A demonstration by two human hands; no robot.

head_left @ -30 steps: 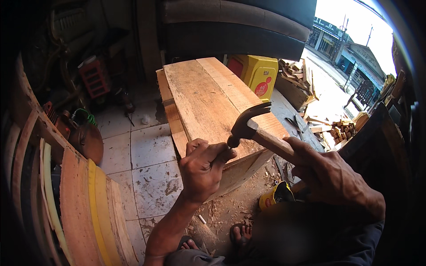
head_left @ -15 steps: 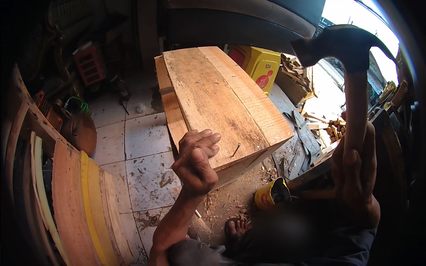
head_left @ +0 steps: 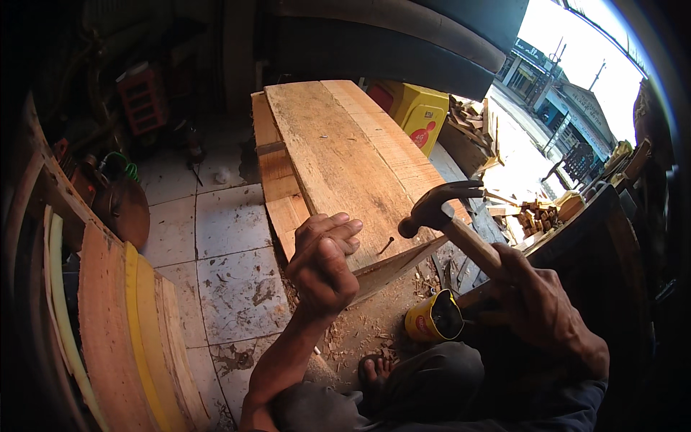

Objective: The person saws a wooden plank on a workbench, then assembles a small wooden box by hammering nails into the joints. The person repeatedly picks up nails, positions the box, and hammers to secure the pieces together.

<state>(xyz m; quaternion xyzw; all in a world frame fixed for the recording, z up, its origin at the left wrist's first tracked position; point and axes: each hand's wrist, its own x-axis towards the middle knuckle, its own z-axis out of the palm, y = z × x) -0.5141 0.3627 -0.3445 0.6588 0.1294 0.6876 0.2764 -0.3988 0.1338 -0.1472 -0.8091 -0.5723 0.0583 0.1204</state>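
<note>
My right hand [head_left: 540, 295] is wrapped round the wooden handle of a claw hammer [head_left: 471, 241]. The dark hammer head is over the near right part of a plank-topped wooden box [head_left: 338, 155], its striking face just right of a nail [head_left: 386, 245]. That nail stands tilted, partly out of the wood near the box's near edge. My left hand [head_left: 324, 263] rests at the box's near left corner, left of the nail, with its fingers curled closed. Whatever the curled fingers may hold is hidden.
A yellow container [head_left: 435, 319] stands on the shaving-strewn floor near my foot. Curved boards [head_left: 108, 309] lean at the left. Behind the box is a yellow plastic case [head_left: 417, 115], with scrap wood [head_left: 471, 122] beside it. A red crate [head_left: 142, 101] sits at the back left.
The hammer has come down from high at the right to beside the nail, its head swinging leftward. My left hand has stayed nearly still on the box.
</note>
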